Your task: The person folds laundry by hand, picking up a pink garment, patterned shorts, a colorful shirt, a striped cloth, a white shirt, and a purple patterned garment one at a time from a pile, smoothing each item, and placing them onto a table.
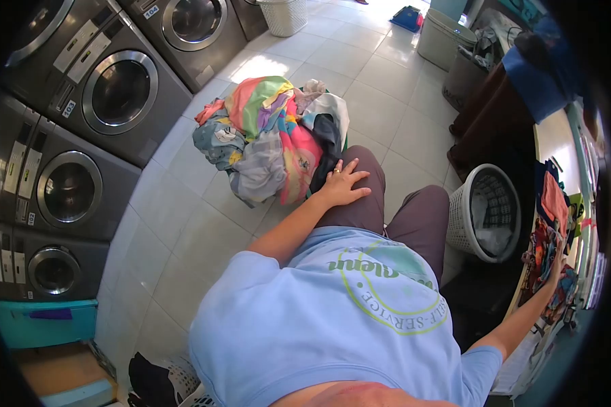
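My left hand (346, 182) rests on my left thigh near the knee, fingers spread, with a ring on one finger. Just beyond it stands a heaped pile of mixed laundry (271, 139), its container almost wholly covered. Far to the right, my right hand (557, 263) lies against patterned red and blue clothes (542, 254) on a table; its fingers look stretched out, though seen small and at an angle. A salmon-coloured cloth (554, 197) and dark fabric lie just past that hand.
Stacked grey front-loading machines (121, 91) line the left wall. Beside my right knee stands a white laundry basket (485, 214) with pale cloth inside. Bins (445, 41) and a blue dustpan (406, 18) are at the back. Another basket (183, 383) with dark cloth is at lower left.
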The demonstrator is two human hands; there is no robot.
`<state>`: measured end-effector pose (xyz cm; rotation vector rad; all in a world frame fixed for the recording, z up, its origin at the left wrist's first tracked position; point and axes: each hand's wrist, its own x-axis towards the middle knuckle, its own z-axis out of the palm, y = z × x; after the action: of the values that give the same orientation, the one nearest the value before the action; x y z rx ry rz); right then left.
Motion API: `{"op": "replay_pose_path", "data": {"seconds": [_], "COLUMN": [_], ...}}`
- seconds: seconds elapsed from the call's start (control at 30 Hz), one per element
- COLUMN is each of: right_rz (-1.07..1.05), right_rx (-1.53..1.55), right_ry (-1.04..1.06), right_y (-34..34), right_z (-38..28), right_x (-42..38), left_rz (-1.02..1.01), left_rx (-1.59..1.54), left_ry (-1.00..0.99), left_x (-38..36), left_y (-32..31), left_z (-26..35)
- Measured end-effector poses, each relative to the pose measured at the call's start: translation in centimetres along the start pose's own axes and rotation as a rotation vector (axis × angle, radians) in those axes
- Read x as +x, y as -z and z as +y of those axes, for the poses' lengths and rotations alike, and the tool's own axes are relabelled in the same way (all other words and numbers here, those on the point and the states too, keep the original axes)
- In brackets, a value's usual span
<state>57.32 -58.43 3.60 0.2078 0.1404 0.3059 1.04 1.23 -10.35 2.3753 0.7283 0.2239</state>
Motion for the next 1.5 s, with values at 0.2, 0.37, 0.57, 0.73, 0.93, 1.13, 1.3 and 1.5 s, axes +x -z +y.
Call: {"op": "replay_pose_path", "data": {"seconds": [0.2, 0.37, 0.57, 0.73, 0.93, 1.13, 1.3, 1.5], "right_rz": [-0.016, -0.015, -0.034, -0.047, -0.063, -0.063, -0.068, -0.086], "right_rx": [-0.050, -0.076, -0.088, -0.098, -0.134, -0.164, -0.186, -0.169], "right_ry": [0.004, 0.016, 0.025, 0.022, 0.022, 0.032, 0.031, 0.018], "right_y": [-1.1, -1.3, -1.6, -1.9, -2.1, -1.8, -1.3, -0.8], "right_z": [1.5, 2.5, 3.2, 3.7, 4.0, 3.7, 3.5, 2.5], "right_x": [0.0, 0.3, -0.1, -0.6, -0.6, -0.8, -0.8, -1.2], "left_rz": [0.729, 0.915, 0.986, 0.904, 0.898, 0.724, 0.108, -0.279], "left_rx": [0.044, 0.112, 0.102, 0.192, 0.201, -0.008, -0.543, -0.594], "left_ry": [0.012, 0.282, 0.276, 0.583, 0.464, -0.399, -0.586, -0.717], "left_x": [0.7, -1.5, 0.0, 2.9, 4.5, 3.2, -1.2, -2.9], "left_y": [1.4, 5.9, 10.4, 11.5, 9.9, 9.2, 5.8, 4.2], "left_z": [-7.7, -14.7, -22.1, -23.8, -22.9, -6.4, 4.5, 10.0]}}
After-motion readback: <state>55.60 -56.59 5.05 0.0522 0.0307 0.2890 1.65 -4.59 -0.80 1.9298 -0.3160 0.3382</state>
